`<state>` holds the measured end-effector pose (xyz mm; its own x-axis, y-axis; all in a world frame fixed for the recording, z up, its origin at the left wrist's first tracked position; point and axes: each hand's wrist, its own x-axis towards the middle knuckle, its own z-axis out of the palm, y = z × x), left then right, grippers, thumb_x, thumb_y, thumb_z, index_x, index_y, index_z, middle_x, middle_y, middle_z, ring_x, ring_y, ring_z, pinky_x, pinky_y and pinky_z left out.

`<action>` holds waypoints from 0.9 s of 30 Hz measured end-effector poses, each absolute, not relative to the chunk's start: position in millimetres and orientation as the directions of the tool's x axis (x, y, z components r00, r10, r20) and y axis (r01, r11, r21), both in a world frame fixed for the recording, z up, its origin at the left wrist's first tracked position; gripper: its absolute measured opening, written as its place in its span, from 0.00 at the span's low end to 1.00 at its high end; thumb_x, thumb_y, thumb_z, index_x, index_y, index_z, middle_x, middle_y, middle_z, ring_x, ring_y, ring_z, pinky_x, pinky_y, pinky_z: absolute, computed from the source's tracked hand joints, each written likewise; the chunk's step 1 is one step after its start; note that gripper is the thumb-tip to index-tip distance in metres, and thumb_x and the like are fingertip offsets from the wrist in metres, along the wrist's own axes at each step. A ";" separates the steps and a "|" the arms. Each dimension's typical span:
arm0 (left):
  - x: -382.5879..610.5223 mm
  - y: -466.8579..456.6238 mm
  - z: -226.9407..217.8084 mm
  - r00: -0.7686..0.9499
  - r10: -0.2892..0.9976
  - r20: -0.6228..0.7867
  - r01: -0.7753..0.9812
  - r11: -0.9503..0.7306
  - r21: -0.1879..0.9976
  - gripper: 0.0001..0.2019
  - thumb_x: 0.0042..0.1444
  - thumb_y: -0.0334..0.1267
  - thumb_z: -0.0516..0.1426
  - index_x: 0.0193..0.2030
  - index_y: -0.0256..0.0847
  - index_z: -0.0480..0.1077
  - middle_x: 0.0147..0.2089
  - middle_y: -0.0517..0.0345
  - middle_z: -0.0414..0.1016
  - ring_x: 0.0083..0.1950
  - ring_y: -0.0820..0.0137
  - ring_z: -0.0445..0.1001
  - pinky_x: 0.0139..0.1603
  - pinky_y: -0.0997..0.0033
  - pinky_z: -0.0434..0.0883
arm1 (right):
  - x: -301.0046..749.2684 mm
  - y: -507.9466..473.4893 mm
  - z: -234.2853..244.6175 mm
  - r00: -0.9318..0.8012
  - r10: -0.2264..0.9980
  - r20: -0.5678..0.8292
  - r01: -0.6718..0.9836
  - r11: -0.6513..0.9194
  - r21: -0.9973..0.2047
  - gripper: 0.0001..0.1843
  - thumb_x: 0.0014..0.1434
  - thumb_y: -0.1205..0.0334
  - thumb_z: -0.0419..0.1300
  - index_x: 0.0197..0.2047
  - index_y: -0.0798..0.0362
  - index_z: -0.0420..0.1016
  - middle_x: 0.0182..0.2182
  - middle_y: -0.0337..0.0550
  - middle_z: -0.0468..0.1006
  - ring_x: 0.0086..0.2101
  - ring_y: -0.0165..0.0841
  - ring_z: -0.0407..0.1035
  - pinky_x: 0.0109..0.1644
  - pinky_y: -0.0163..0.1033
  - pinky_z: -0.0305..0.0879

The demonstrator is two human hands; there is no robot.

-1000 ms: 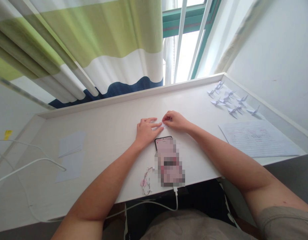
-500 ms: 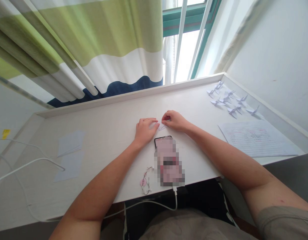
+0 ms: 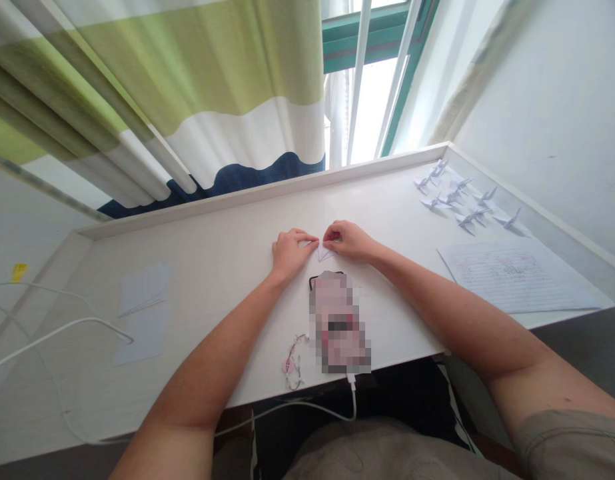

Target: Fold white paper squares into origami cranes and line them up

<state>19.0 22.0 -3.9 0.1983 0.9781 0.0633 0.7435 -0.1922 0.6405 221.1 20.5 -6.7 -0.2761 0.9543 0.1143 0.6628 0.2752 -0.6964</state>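
Observation:
A small folded piece of white paper (image 3: 323, 253) lies on the white desk (image 3: 227, 267), just beyond a phone (image 3: 338, 321). My left hand (image 3: 289, 253) has its fingers curled, with fingertip and thumb pinched on the paper's left edge. My right hand (image 3: 348, 240) is closed in a pinch on the paper's right side. Both hands rest on the desk top and nearly touch each other over the fold.
Several folded paper cranes (image 3: 459, 200) sit at the far right, beside a printed sheet (image 3: 517, 275). Blank paper squares (image 3: 143, 289) lie at the left. A charging cable (image 3: 307, 408) hangs off the front edge, near a small pink charm (image 3: 289, 364). White cords (image 3: 52, 330) cross the left side.
My left hand's fingers went from lying flat on the paper to curled in a pinch at its edge. The paper's folded point now shows between the hands. My right hand hardly moved.

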 end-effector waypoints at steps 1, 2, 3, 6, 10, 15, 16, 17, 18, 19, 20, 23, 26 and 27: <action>20.1 22.7 -2.8 0.187 0.981 0.050 0.747 -0.175 0.641 0.06 0.64 0.44 0.66 0.44 0.55 0.88 0.58 0.57 0.84 0.63 0.52 0.77 0.70 0.45 0.66 | 220.9 20.6 -6.4 -0.275 0.955 0.111 0.663 0.272 -0.697 0.03 0.61 0.69 0.68 0.36 0.53 0.84 0.38 0.48 0.83 0.41 0.39 0.76 0.50 0.45 0.71; 21.1 23.3 -1.5 0.176 0.984 0.038 0.750 -0.159 0.643 0.06 0.64 0.44 0.67 0.44 0.55 0.88 0.58 0.57 0.84 0.62 0.52 0.77 0.70 0.45 0.65 | 220.7 20.6 -6.2 -0.273 0.956 0.109 0.663 0.269 -0.698 0.03 0.61 0.69 0.68 0.36 0.53 0.84 0.39 0.48 0.83 0.41 0.39 0.76 0.50 0.45 0.71; 22.1 23.7 -0.3 0.170 0.985 0.027 0.751 -0.147 0.644 0.06 0.63 0.44 0.67 0.43 0.55 0.88 0.57 0.58 0.84 0.61 0.52 0.78 0.70 0.45 0.65 | 220.7 20.6 -6.0 -0.274 0.956 0.106 0.662 0.267 -0.700 0.03 0.61 0.70 0.68 0.36 0.54 0.84 0.39 0.48 0.83 0.41 0.39 0.76 0.50 0.44 0.71; 24.7 23.8 2.1 0.156 0.988 0.012 0.751 -0.127 0.649 0.06 0.61 0.44 0.67 0.42 0.54 0.88 0.55 0.58 0.85 0.58 0.52 0.79 0.69 0.46 0.65 | 220.9 20.4 -6.3 -0.270 0.957 0.103 0.657 0.261 -0.707 0.03 0.61 0.69 0.68 0.36 0.53 0.84 0.39 0.47 0.83 0.41 0.39 0.76 0.50 0.44 0.71; 27.4 21.5 -1.1 0.142 0.988 0.055 0.744 -0.144 0.653 0.06 0.61 0.40 0.66 0.40 0.53 0.87 0.55 0.57 0.85 0.59 0.51 0.77 0.68 0.45 0.65 | 221.5 21.2 -8.7 -0.258 0.961 0.102 0.652 0.251 -0.716 0.03 0.61 0.68 0.68 0.35 0.51 0.84 0.39 0.48 0.84 0.41 0.39 0.76 0.50 0.46 0.72; 18.8 16.9 -6.3 0.198 0.974 0.107 0.725 -0.219 0.653 0.07 0.65 0.43 0.64 0.43 0.52 0.86 0.55 0.55 0.86 0.61 0.49 0.74 0.67 0.43 0.64 | 221.6 23.3 -10.3 -0.246 0.964 0.102 0.636 0.240 -0.734 0.03 0.61 0.68 0.67 0.35 0.53 0.83 0.37 0.47 0.85 0.37 0.38 0.76 0.46 0.44 0.72; 14.9 15.6 -6.2 0.240 0.966 0.097 0.717 -0.244 0.653 0.08 0.65 0.43 0.64 0.45 0.52 0.86 0.56 0.56 0.86 0.62 0.49 0.74 0.68 0.42 0.64 | 221.5 23.5 -10.2 -0.240 0.966 0.101 0.633 0.234 -0.738 0.03 0.60 0.68 0.67 0.35 0.53 0.83 0.36 0.47 0.85 0.37 0.37 0.76 0.46 0.43 0.72; 10.8 14.2 -5.8 0.277 0.956 0.092 0.708 -0.268 0.653 0.08 0.65 0.43 0.65 0.48 0.53 0.86 0.58 0.57 0.85 0.63 0.49 0.73 0.69 0.42 0.63 | 221.5 23.6 -10.1 -0.235 0.967 0.097 0.630 0.228 -0.742 0.03 0.60 0.68 0.67 0.35 0.53 0.84 0.36 0.47 0.85 0.36 0.37 0.76 0.45 0.43 0.72; 6.8 12.8 -5.1 0.312 0.946 0.083 0.703 -0.289 0.650 0.10 0.63 0.43 0.66 0.50 0.54 0.85 0.60 0.58 0.85 0.64 0.49 0.73 0.69 0.42 0.63 | 221.6 23.6 -10.0 -0.234 0.968 0.092 0.628 0.223 -0.746 0.03 0.60 0.68 0.67 0.35 0.53 0.84 0.35 0.46 0.85 0.36 0.37 0.76 0.44 0.42 0.72; 3.4 11.6 -4.4 0.333 0.940 0.078 0.700 -0.301 0.648 0.11 0.62 0.42 0.67 0.51 0.55 0.85 0.62 0.59 0.84 0.65 0.49 0.73 0.69 0.43 0.63 | 221.7 23.5 -9.9 -0.235 0.968 0.088 0.626 0.220 -0.748 0.03 0.60 0.68 0.67 0.35 0.53 0.84 0.35 0.46 0.85 0.35 0.36 0.76 0.44 0.42 0.72; 0.9 10.6 -3.8 0.350 0.934 0.074 0.695 -0.311 0.649 0.11 0.62 0.42 0.67 0.51 0.55 0.85 0.63 0.59 0.84 0.66 0.49 0.72 0.70 0.43 0.63 | 221.8 23.4 -9.9 -0.234 0.969 0.086 0.625 0.217 -0.749 0.03 0.60 0.68 0.67 0.35 0.53 0.84 0.35 0.46 0.85 0.35 0.36 0.76 0.44 0.42 0.71; -0.5 9.3 -3.5 0.341 0.937 0.079 0.696 -0.308 0.648 0.10 0.62 0.43 0.67 0.50 0.56 0.86 0.63 0.59 0.83 0.66 0.49 0.73 0.71 0.42 0.63 | 222.0 23.0 -10.2 -0.229 0.968 0.099 0.622 0.224 -0.750 0.04 0.60 0.68 0.67 0.35 0.52 0.84 0.35 0.45 0.85 0.35 0.36 0.76 0.44 0.42 0.71; 5.0 10.5 -5.2 0.304 0.949 0.084 0.709 -0.285 0.645 0.08 0.61 0.44 0.68 0.47 0.57 0.87 0.61 0.59 0.84 0.65 0.49 0.74 0.71 0.41 0.63 | 221.9 23.1 -10.2 -0.232 0.967 0.105 0.619 0.230 -0.751 0.04 0.61 0.69 0.67 0.35 0.53 0.85 0.35 0.45 0.86 0.36 0.35 0.76 0.44 0.41 0.71; 7.1 11.2 -5.9 0.292 0.953 0.082 0.715 -0.274 0.643 0.07 0.61 0.44 0.68 0.45 0.57 0.87 0.61 0.59 0.84 0.65 0.49 0.74 0.71 0.41 0.63 | 221.7 23.2 -9.9 -0.236 0.966 0.104 0.619 0.232 -0.750 0.04 0.60 0.69 0.67 0.35 0.53 0.85 0.35 0.45 0.86 0.36 0.35 0.76 0.44 0.41 0.71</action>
